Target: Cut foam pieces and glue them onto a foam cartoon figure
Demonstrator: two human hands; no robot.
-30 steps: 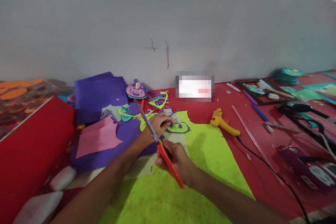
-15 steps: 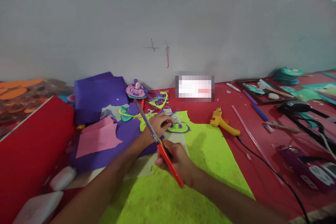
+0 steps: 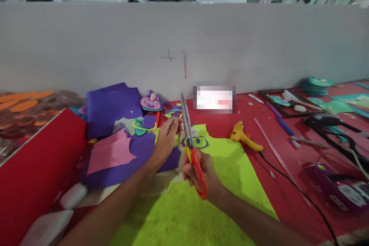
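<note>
My right hand [image 3: 203, 169] grips a pair of scissors [image 3: 188, 125] by the red and yellow handles, blades pointing up and away from me. Just left of the blades, my left hand [image 3: 167, 136] is closed in a pinch; whatever its fingertips hold is too small to make out. Both hands are above a large yellow-green sheet [image 3: 227, 169]. A yellow-green cutout with a purple outline [image 3: 200, 142] lies on it, partly behind the scissors. Purple sheets [image 3: 115, 111] and a torn-edged pink sheet [image 3: 111, 152] lie to the left of my hands.
A yellow glue gun [image 3: 245, 136] with a black cord lies right of the sheet. Farther right are a clear glue stick [image 3: 268, 144], a dark tray [image 3: 288, 109] and a purple device [image 3: 336, 186]. A red board [image 3: 43, 177] rises at left, before a grey partition [image 3: 115, 42].
The scissors have swung from leaning left to nearly upright, and my right hand has shifted slightly right. My left hand's fingers have turned upward into a pinch. The view has tilted up slightly.
</note>
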